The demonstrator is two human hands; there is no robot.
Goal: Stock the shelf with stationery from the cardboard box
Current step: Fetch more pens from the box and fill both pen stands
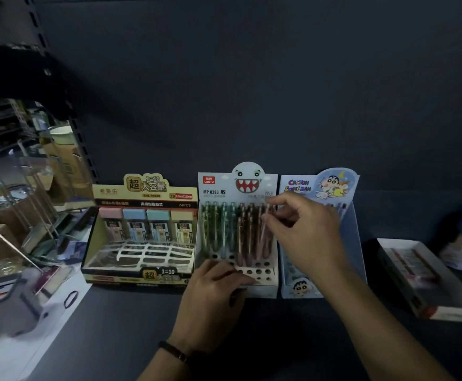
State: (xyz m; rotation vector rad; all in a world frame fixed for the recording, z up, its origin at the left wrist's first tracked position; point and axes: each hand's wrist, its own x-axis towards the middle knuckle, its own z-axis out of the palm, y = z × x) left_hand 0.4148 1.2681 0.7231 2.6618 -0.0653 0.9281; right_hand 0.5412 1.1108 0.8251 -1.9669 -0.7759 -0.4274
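A white pencil display box with a toothy cartoon face stands on the dark shelf. It holds green and pink mechanical pencils upright in a holed tray. My right hand pinches one pink pencil over the box's right side. My left hand rests at the box's front edge, fingers curled on the holed tray; a thin item seems to lie under them, unclear.
A lead-refill display box stands left of the pencil box. A blue cartoon pen box stands to its right. Further right lies a flat white box. Left of the shelf edge are wire racks and cartons.
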